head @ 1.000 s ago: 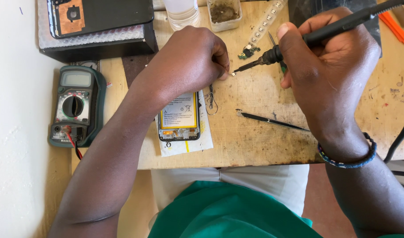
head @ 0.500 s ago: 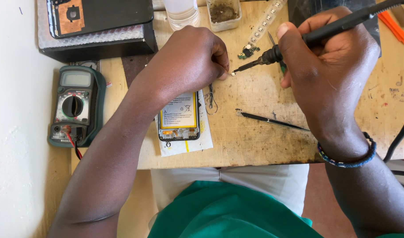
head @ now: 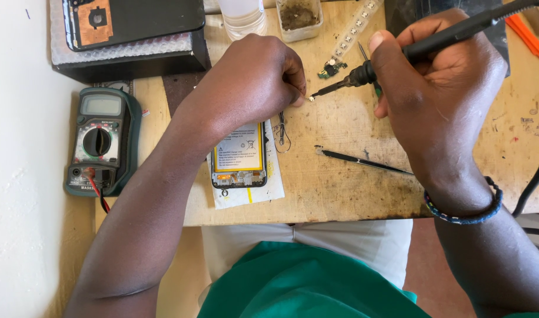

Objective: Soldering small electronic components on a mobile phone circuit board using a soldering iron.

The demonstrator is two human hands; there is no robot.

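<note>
Soldering iron: black slim rod, your right hand clenched around it.
Tip: touching tiny part pinched by left hand.
Room: bare scuffed wooden board below grip; tweezers near.

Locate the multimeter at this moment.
In the head view, the multimeter lies at the left edge of the wooden table, outside the left forearm, below the black box.

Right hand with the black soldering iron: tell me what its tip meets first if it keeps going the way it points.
Probably the left hand's fingertips, pinching something tiny just ahead of the black soldering iron tip; depth is unclear.
</note>
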